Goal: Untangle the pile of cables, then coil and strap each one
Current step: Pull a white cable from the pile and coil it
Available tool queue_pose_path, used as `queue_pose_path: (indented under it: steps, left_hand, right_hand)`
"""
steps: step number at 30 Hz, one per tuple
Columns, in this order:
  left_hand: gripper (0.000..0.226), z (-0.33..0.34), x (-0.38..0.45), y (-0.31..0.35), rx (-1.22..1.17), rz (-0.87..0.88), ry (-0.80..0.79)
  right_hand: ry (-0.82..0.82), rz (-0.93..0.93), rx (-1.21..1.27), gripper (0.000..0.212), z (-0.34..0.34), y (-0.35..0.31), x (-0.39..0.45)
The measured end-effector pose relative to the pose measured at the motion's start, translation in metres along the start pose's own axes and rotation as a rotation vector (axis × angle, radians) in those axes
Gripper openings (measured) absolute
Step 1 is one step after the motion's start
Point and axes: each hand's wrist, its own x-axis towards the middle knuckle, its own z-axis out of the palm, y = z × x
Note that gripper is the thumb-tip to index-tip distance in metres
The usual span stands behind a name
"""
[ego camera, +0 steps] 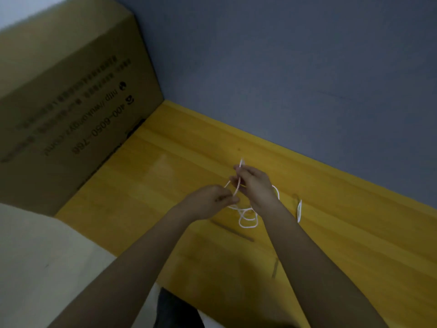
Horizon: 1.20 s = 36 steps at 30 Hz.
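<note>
Both hands work over a yellow wooden worktop (179, 157) that runs along a blue-grey wall (295, 62). The right hand (254, 183) is raised a little above the surface, its fingers curled round a thin white cable (247, 217); a short length of the cable pokes up past the fingertips and another length runs down through the grip toward the left hand. The left hand (210, 200) sits just beside and slightly below the right one, its thumb and fingers pinching the same cable, with a short stub sticking out up and to the left of the pinch.

Below the 2 hands the rest of the cable hangs and lies in several loose loops on the worktop, between the 2 wrists, and one arc curves round behind the right wrist. To the right of the right forearm lies a second small white piece (299, 210), a narrow loop, apart from the main loops; the picture is too soft to say whether it joins them.

2 thin dark strips rest on the worktop: a long one (233, 230) lying aslant just below the loops, and a short one (275, 268) nearer the person, possibly straps. A large cardboard box (71, 95) with printed text stands at the left end of the worktop against the wall.
</note>
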Motion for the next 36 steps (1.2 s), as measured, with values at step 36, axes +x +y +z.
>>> queue_pose_path:
  steps: [36]
  left_hand:
    - [0.027, -0.193, 0.014, 0.157, -1.193, 0.288, 0.170]
  right_hand:
    - [0.649, -0.887, -1.428, 0.007, 0.043, -0.090, -0.123]
